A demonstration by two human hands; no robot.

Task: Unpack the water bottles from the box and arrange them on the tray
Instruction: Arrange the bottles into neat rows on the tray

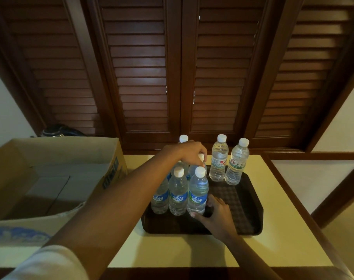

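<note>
Water bottles stand upright on the dark tray (pixel 243 201), which serves as the landmark here: a blue-labelled cluster crowds the tray's left half, and two green-and-red-labelled bottles (pixel 218 158) (pixel 237 161) stand at its far right corner, the rightmost seemingly on or just over the rim. The left hand (pixel 189 152) reaches over the tray's left side from above, fingers curled down round the capped neck of a bottle in the second row of the cluster (pixel 200 160), so its long axis runs straight up into the palm. The right hand (pixel 216 214) lies low on the tray's near middle, fingers and thumb curved about the base of the front right blue-labelled bottle (pixel 198 193); it looks to be steadying or nudging it, though whether it truly grips is hard to tell. The next move likely turns on that vertical line: the held bottle must settle between its neighbours without tipping them, and the left hand is the nearer to it. The cardboard box (pixel 50 178) sits left of the tray, open, and appears empty, though its near corner is cut off by the flap. The left forearm hides part of the cluster, so the count of bottles behind is uncertain; one cap (pixel 183 138) shows beyond the hand.
</note>
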